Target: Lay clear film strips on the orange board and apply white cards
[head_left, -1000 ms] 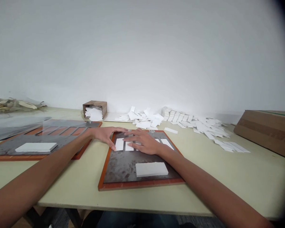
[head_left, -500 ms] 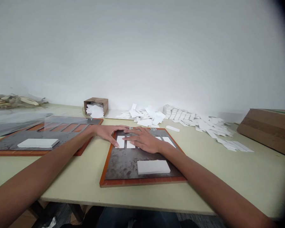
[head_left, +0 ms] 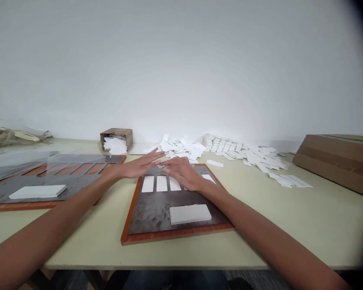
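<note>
Left hand (head_left: pixel 140 165) has slid toward 10 o'clock off the white strips (head_left: pixel 161 183), grip spread, pinching nothing; right hand (head_left: pixel 183 173) lies spread on the metal plate (head_left: pixel 157 213), strips at its 7 o'clock.

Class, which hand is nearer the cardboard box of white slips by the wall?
Left: the left hand is in front of the cardboard box and to its right; the right hand is farther right.
</note>
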The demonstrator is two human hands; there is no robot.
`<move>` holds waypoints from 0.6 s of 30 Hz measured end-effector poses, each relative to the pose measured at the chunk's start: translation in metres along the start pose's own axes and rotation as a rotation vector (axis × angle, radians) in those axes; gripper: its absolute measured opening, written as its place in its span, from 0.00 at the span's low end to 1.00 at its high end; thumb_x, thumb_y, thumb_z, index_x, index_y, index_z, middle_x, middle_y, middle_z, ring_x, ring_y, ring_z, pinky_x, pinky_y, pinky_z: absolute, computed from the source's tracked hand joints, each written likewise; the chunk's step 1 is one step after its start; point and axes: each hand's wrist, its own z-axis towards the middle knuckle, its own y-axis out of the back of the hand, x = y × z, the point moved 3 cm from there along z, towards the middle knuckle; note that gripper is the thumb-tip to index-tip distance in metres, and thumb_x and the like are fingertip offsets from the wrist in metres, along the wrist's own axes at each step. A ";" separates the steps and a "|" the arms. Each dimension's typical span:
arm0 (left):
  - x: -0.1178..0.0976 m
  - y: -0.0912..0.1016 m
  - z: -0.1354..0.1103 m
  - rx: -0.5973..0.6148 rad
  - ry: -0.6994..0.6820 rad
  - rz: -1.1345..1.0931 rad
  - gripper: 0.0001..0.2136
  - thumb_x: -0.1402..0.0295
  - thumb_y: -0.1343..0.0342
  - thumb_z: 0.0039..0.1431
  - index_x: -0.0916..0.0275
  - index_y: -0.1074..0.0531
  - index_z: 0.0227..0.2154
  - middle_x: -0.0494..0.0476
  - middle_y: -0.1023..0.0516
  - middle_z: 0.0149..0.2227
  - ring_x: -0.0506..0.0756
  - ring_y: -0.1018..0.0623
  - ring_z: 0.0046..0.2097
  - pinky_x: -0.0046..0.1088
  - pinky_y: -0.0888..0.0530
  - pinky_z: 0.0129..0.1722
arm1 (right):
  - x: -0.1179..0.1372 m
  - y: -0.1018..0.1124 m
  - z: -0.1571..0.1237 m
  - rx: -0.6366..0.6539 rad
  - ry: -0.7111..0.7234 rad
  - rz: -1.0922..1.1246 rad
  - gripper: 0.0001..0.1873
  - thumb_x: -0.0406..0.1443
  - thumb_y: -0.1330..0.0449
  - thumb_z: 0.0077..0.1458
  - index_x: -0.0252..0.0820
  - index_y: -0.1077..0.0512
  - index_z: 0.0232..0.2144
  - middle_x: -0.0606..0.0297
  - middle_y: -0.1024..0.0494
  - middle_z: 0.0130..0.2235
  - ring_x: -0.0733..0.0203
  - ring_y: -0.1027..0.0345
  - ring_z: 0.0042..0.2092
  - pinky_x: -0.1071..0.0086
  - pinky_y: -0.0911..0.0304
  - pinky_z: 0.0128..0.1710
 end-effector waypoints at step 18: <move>-0.018 -0.043 0.005 0.117 -0.080 0.077 0.29 0.46 0.73 0.72 0.45 0.68 0.72 0.46 0.64 0.74 0.60 0.61 0.74 0.52 0.65 0.71 | 0.012 0.051 -0.012 -0.283 -0.355 0.238 0.17 0.49 0.42 0.64 0.48 0.19 0.44 0.65 0.16 0.43 0.57 0.24 0.44 0.68 0.33 0.41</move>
